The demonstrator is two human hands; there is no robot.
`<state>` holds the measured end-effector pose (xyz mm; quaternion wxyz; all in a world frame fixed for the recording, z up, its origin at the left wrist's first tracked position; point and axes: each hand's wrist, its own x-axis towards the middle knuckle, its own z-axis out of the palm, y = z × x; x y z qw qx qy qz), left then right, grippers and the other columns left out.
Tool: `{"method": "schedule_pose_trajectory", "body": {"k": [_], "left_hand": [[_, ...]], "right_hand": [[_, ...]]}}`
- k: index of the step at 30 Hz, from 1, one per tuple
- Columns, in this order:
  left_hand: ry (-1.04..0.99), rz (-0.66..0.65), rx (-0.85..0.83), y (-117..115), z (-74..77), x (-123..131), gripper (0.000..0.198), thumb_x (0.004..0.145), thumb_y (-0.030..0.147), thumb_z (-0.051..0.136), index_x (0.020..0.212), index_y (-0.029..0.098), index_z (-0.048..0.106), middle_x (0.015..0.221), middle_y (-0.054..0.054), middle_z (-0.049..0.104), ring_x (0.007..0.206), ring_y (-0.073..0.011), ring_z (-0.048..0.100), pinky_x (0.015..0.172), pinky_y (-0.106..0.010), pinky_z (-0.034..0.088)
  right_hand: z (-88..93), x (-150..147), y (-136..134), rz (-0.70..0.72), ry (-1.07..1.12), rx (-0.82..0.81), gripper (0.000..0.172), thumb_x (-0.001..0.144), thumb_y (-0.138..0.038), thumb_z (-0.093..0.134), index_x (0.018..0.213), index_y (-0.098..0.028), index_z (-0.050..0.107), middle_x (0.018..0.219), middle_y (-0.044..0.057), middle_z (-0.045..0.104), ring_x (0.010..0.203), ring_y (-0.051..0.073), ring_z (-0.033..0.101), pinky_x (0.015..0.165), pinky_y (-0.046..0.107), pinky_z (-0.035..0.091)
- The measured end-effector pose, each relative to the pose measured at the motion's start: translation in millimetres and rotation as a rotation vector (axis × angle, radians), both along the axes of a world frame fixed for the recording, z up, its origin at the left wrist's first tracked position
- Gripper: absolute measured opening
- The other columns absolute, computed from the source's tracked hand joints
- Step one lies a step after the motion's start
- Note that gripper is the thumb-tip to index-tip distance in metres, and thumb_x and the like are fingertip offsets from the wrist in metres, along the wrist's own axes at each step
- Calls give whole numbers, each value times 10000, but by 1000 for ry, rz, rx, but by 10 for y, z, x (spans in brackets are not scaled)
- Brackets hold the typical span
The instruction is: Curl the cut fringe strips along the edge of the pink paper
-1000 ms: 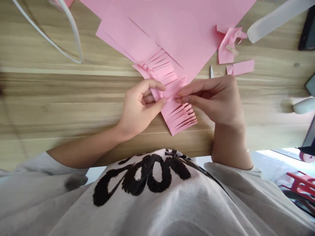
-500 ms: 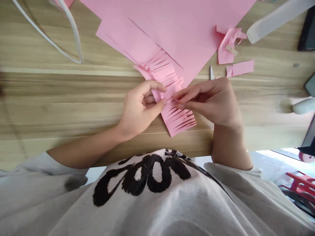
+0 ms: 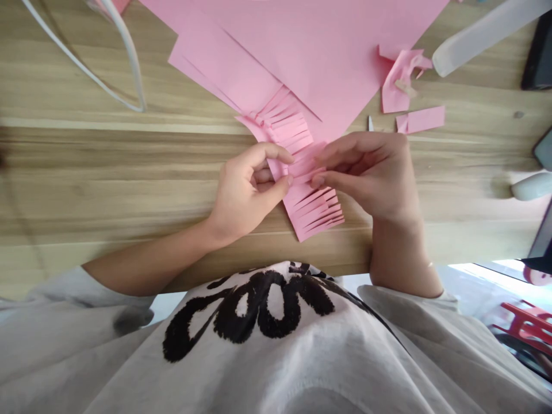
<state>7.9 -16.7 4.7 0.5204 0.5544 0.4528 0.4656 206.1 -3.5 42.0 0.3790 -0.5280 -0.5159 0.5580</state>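
A pink paper strip (image 3: pixel 297 214), cut into a fringe along its right side, lies slanted between my hands. Some of its upper fringe pieces are curled near the uncut left edge. My left hand (image 3: pixel 244 192) grips that left edge, thumb and index finger curved around a small curl with a little gap between their tips. Thumb and fingers of my right hand (image 3: pixel 366 172) are closed on fringe pieces at the middle of the strip, pulling them out to the right. The right fingertips partly cover those pieces.
Large pink paper sheets (image 3: pixel 276 46) lie beyond the strip. Crumpled pink scraps (image 3: pixel 397 86), a small pink paper piece (image 3: pixel 425 119) and a pointed metal tip (image 3: pixel 370 123) are at the right. A white cable (image 3: pixel 129 57) loops at upper left on the wooden table (image 3: pixel 86 184).
My right hand has shifted slightly, its thumb and index finger a bit further apart, and the fringe pieces it holds lie flatter. My left hand stays in nearly the same place.
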Motion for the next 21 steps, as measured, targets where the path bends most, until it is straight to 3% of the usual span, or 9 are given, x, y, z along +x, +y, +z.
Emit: {"method": "schedule_pose_trajectory", "body": {"k": [6,15,21], "left_hand": [[19,0,26,7,0,-10,231,748,50,747,943,168,708,682,44,578,521,-49,475,474,-167,451],[-7,-30,32,6,-6,-7,198,789,85,753,957,153,675,855,0,682,670,-78,640,675,-203,599],[111,-26,-2,-1,-35,-34,184,821,227,762,990,197,695,701,34,579,543,-67,501,533,-207,508]], "right_hand": [[20,17,-5,-5,-13,20,127,707,-138,876,755,-218,790,719,7,776,649,171,738,626,323,686],[41,34,-2,51,21,9,145,754,-81,821,824,-209,816,774,11,805,696,165,769,682,295,698],[45,48,-5,64,-13,9,112,778,-137,814,865,-208,824,808,30,806,704,173,756,670,319,683]]}}
